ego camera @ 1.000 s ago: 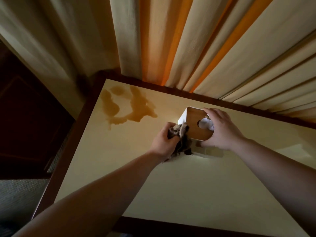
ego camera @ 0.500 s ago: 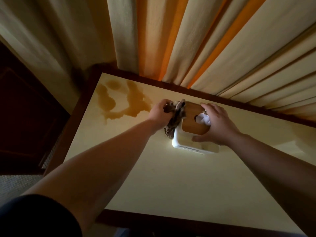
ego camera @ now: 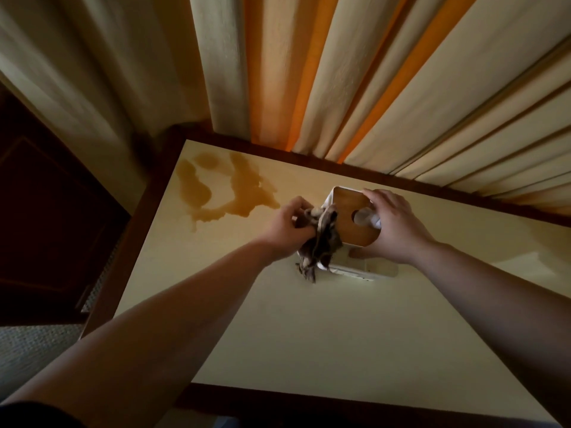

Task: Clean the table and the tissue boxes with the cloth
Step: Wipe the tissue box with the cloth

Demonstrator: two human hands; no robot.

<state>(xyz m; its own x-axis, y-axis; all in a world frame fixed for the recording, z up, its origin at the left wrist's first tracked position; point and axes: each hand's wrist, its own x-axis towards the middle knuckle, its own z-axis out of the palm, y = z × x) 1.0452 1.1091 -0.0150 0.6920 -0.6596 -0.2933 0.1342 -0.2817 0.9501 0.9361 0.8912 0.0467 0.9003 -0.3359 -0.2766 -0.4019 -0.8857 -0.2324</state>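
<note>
A white tissue box (ego camera: 355, 268) with a wooden lid (ego camera: 352, 217) stands near the far edge of the cream table (ego camera: 309, 335). My right hand (ego camera: 392, 227) holds the box from the right, fingers curled over the lid beside the tissue opening. My left hand (ego camera: 287, 223) grips a crumpled dark cloth (ego camera: 321, 245) and presses it against the box's left side. The cloth hangs down to the tabletop and hides the box's left face. A brown liquid spill (ego camera: 234, 189) spreads over the table's far left corner.
Cream and orange curtains (ego camera: 370, 88) hang right behind the table's far edge. A dark wooden rim (ego camera: 129, 242) frames the tabletop. Dark furniture (ego camera: 46, 227) and grey carpet (ego camera: 31, 350) lie to the left.
My left hand with the cloth went up the box's left side to the lid's edge, then came partly down again. My right hand has kept its hold on the box.
</note>
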